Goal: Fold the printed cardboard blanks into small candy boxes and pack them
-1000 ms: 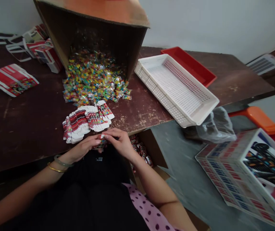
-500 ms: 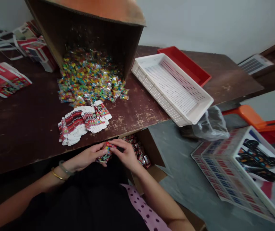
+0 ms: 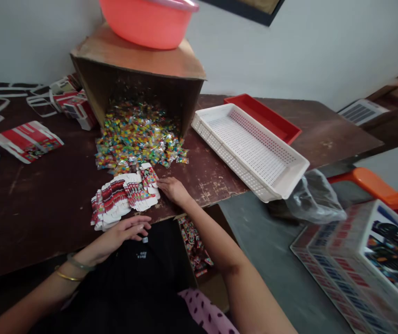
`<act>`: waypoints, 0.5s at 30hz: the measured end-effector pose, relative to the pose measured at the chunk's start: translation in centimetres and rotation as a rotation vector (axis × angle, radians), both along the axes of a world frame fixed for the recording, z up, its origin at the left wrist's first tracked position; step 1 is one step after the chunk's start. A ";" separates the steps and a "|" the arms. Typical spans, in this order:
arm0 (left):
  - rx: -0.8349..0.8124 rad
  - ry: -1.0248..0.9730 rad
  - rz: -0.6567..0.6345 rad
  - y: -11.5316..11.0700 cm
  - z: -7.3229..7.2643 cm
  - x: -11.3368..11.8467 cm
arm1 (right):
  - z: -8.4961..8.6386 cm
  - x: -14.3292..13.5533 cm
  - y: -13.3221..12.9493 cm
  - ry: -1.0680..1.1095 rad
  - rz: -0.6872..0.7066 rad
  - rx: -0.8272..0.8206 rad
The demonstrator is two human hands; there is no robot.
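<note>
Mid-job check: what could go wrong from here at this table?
The right hand is at the end of the overlapping cartons, so it might drag several together. Wrapped candies lie close behind them and could get mixed in. The white basket juts past the edge of the table; a bump might tip it.

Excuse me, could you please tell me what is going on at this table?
A person's right hand is at the right end of a row of flat printed cartons; whether it has a grip on one is unclear. The left hand, holding nothing visible, is by the edge of the table. Behind the cartons, clear-wrapped sweets spill from a cardboard box lying on its side. A white perforated tray stands to the right.
</note>
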State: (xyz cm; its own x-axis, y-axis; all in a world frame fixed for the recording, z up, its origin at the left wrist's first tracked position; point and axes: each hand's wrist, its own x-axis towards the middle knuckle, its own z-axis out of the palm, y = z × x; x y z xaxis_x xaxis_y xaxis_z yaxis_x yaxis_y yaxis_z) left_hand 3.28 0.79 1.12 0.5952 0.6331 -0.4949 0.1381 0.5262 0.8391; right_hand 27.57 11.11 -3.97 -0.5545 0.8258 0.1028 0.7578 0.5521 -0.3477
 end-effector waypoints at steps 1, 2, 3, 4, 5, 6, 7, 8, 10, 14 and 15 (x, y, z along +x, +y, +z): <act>-0.008 -0.002 0.019 0.1 0.1 -0.4 | 0.0 0.3 -0.3 0.002 0.013 0.004; -0.019 -0.010 0.038 0.2 0.1 -0.8 | 0.1 0.8 -0.9 0.006 0.023 0.006; -0.032 -0.024 0.052 0.3 0.2 -1.1 | 0.3 1.2 -1.6 0.010 0.034 0.005; -0.045 -0.038 0.061 0.4 0.2 -1.3 | 0.4 1.6 -2.3 0.021 0.041 -0.002; -0.059 -0.049 0.067 0.5 0.2 -1.3 | 0.7 1.7 -2.9 0.044 0.035 -0.014; -0.070 -0.055 0.068 0.6 0.2 -1.2 | 0.9 1.5 -3.4 0.083 0.005 -0.026; -0.080 -0.055 0.066 0.7 0.2 -1.0 | 1.1 1.0 -3.7 0.134 -0.051 -0.038; -0.089 -0.050 0.064 0.8 0.1 -0.8 | 1.3 0.1 -3.7 0.187 -0.133 -0.049; -0.100 -0.042 0.059 0.8 0.0 -0.1 | 1.6 -2.2 -3.0 0.250 -0.354 -0.069; -0.087 -0.050 0.027 0.5 -0.4 0.3 | 1.8 -6.2 -0.5 0.230 -0.650 -0.196; -0.077 -0.054 0.021 0.4 -0.4 0.1 | 1.8 -6.4 -0.1 0.259 -0.666 -0.237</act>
State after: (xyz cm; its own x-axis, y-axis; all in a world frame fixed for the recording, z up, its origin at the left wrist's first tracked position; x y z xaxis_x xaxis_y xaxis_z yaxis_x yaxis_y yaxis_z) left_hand 3.36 1.16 0.73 0.6091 0.6072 -0.5103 0.0823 0.5916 0.8021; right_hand 21.17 11.01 -2.15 0.0876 0.9944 -0.0598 0.7833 -0.1058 -0.6126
